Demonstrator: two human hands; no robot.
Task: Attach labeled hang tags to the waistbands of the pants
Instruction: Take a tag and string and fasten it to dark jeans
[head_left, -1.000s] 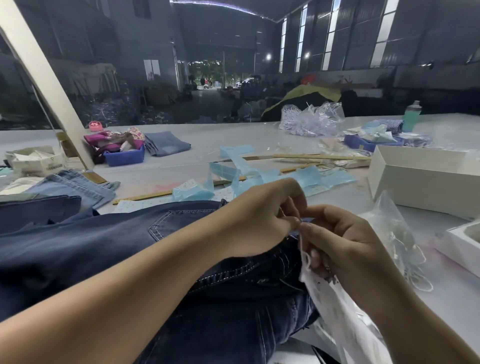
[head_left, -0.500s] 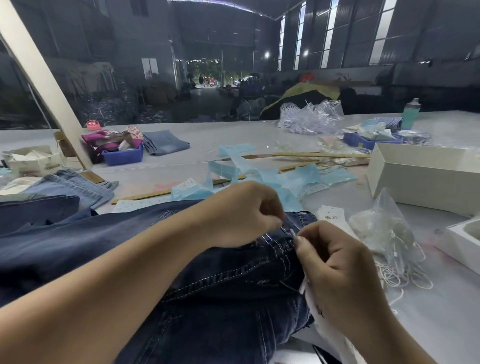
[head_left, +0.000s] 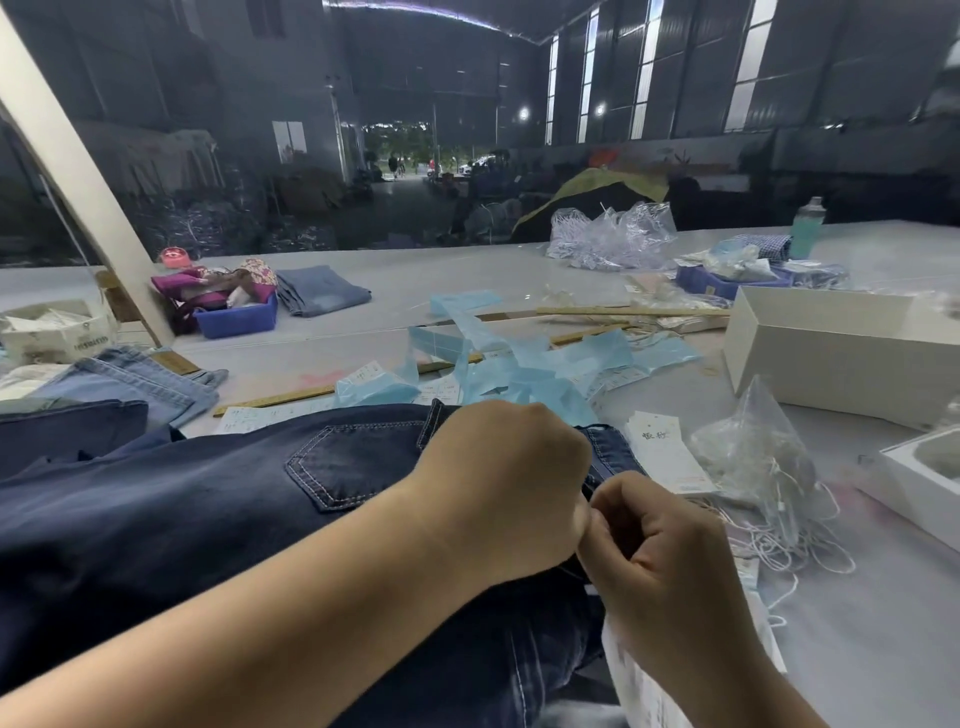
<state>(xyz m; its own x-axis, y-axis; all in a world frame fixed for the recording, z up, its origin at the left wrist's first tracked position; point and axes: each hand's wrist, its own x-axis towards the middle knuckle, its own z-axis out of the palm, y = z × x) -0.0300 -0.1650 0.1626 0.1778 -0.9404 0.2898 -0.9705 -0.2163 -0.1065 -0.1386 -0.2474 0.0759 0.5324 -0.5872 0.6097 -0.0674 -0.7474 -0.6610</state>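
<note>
Both hands meet at the waistband of the dark jeans (head_left: 208, 519). Left hand (head_left: 504, 488) is curled tight, knuckles up, fingertips tucked under and pinching at the waistband edge; what exactly sits between them is hidden. Right hand (head_left: 660, 566) is also curled, thumb and forefinger pressed together right against the left hand's fingertips (a thin string is likely there but too small to tell). A white hang tag (head_left: 644, 686) hangs below the right hand, partly covered by the wrist; whether that hand grips it I cannot tell.

Jeans: dark indigo denim, pale contrast stitching, back pocket (head_left: 348, 462) facing up, laid flat across the near side of the table (head_left: 857, 649). More white tags (head_left: 665, 457) lie just right of the waistband, printed, flat, rectangular. Beside them a crumpled clear bag (head_left: 753, 457) with thin white strings (head_left: 800, 551) spilling out in loose loops.

Behind the hands: blue paper strips (head_left: 519, 358), glossy and creased, over a wooden ruler (head_left: 280, 399). White box (head_left: 841, 353) at right, hard-edged, near the bag. Lighter folded jeans (head_left: 135, 382) at left, touching the dark pair's far edge.

Bare table shows to the lower right of the hands, and in a band beyond the blue strips.
</note>
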